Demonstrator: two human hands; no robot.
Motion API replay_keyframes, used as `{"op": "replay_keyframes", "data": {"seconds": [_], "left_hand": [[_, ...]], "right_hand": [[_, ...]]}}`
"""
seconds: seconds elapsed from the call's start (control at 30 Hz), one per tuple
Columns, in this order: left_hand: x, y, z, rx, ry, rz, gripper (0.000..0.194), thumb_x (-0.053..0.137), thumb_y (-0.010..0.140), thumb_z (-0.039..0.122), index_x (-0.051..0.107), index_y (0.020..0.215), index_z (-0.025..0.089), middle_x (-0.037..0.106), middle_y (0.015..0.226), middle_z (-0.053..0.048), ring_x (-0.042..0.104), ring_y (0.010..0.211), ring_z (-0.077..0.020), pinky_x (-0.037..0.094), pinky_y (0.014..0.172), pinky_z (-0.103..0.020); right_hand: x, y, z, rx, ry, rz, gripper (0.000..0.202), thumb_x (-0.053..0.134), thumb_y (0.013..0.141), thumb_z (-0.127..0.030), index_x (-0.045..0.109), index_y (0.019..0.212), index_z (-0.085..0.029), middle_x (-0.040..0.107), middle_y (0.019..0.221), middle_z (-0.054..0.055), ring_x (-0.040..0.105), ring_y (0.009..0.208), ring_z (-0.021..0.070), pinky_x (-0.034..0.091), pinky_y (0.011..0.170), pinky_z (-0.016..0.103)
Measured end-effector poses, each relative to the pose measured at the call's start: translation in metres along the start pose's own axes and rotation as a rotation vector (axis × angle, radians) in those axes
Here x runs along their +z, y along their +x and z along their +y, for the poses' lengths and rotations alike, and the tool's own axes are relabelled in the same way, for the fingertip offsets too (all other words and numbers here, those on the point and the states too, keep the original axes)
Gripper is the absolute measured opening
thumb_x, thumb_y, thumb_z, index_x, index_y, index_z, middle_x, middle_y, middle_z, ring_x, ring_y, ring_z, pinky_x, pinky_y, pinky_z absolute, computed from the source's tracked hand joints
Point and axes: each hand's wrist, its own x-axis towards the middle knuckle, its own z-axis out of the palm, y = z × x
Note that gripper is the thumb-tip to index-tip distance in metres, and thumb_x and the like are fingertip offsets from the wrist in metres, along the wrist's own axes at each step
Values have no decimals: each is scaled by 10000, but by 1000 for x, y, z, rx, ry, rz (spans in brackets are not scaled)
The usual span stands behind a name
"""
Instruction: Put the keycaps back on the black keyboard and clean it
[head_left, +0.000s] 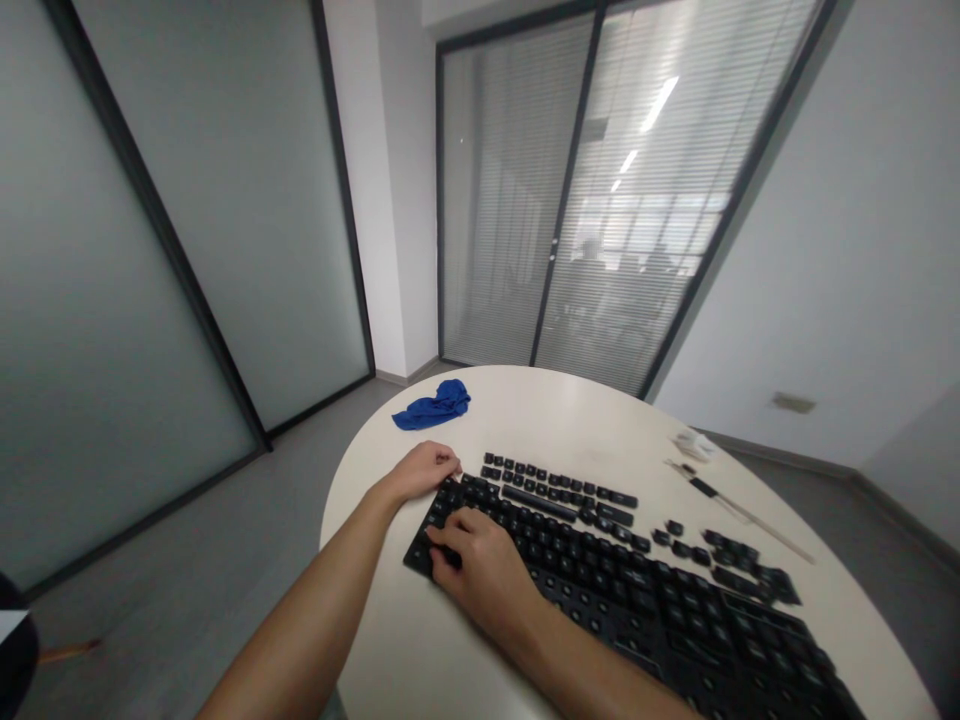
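Keyboard keys (559, 545) beside your right fingers (459, 522): legends too small to read.
Loose keycaps (531, 470) beyond those fingers: none readable.

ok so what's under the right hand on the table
The black keyboard is under the right hand, with keys showing around the fingers. The part directly beneath the palm is covered, so I can't tell whether keycaps are fitted there.
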Motion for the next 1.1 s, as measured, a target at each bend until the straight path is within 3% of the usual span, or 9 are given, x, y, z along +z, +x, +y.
{"op": "replay_keyframes", "data": {"seconds": [0.67,0.93,1.1], "left_hand": [[0,1,-3,10,32,4,293,524,809,323,754,800,140,744,770,-52,661,750,-201,448,665,-266],[0,1,-2,7,32,3,278,534,808,313,749,795,137,738,751,-49,651,711,-193,445,649,-265],[1,-1,1,25,30,6,273,533,821,313,740,796,137,725,741,-46,638,699,-186,441,644,-264]], "right_hand": [[-11,4,-4,-40,-63,-97,205,584,892,-166,761,981,-221,658,915,42,592,865,178,484,815,285],[-24,5,-13,-98,-164,-206,211,575,900,-212,740,1030,-191,636,956,72,559,934,215,487,830,312],[-19,1,-11,-70,-146,-178,254,564,912,-210,715,1116,-205,634,1010,74,564,958,213,493,867,317]]}}
